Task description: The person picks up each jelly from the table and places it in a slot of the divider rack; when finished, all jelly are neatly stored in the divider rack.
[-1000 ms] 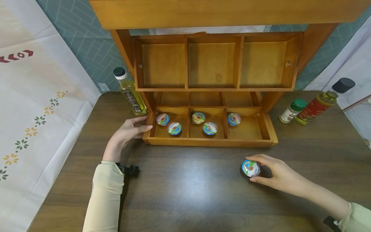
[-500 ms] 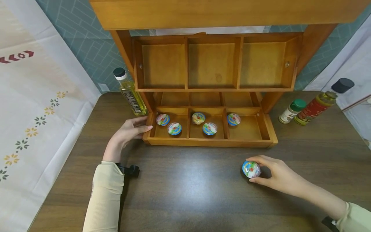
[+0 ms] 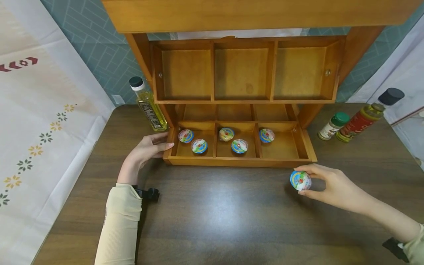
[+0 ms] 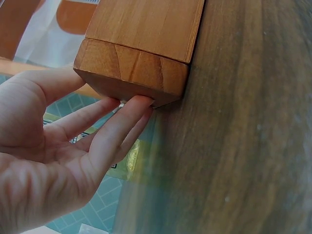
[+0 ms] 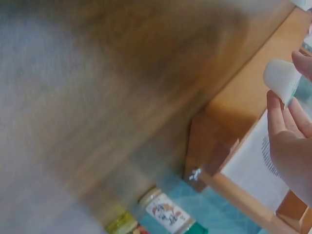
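My right hand [image 3: 339, 189] pinches a small jelly cup [image 3: 300, 180] by its sides, thumb on one side and fingers on the other. The cup is held above the table, off the rack's front right corner; its pale body [image 5: 280, 80] shows in the right wrist view. My left hand [image 3: 144, 151] rests on the left end of the wooden rack [image 3: 240, 162]. In the left wrist view its fingers [image 4: 124, 119] lie nearly straight against the side panel, with the thumb at the edge. More jelly cups sit in the lower tray: two left [image 3: 199, 146], two middle [image 3: 239, 146], one right [image 3: 267, 135].
An upper tray [image 3: 243, 102] with three compartments overhangs the lower one. An oil bottle [image 3: 152, 112] stands left of the rack. To its right are a green-capped seasoning bottle [image 3: 332, 127] and a red-labelled bottle [image 3: 359, 122]. The dark wood table [image 3: 218, 221] spreads in front.
My right hand has moved right and towards the rack, carrying the jelly cup, which now looks raised higher off the table. The left hand and the cups in the tray stay put.
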`<act>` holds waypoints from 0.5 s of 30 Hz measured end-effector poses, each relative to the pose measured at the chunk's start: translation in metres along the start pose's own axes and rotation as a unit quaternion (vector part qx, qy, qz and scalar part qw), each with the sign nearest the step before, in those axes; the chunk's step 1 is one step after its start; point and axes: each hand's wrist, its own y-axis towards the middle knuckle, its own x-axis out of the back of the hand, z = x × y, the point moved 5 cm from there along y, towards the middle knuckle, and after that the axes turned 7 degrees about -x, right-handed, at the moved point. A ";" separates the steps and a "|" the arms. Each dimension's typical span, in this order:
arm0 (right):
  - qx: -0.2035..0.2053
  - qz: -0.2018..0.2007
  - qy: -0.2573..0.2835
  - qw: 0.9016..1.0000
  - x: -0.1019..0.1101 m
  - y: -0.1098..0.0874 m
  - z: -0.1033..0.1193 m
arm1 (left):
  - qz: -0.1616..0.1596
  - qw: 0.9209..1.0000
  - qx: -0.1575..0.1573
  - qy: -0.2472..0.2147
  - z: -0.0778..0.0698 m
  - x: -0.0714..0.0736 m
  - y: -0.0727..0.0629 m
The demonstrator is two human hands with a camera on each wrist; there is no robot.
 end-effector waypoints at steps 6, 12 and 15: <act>-0.023 -0.001 0.002 1.000 0.017 0.014 -0.007 | -0.005 1.000 -0.001 -0.005 0.000 0.001 0.000; -0.113 0.021 0.028 0.993 0.027 0.033 -0.026 | -0.005 1.000 -0.001 -0.006 0.000 0.000 0.000; -0.168 0.039 0.048 0.984 0.027 0.042 -0.038 | -0.003 1.000 -0.001 -0.007 0.000 0.000 0.000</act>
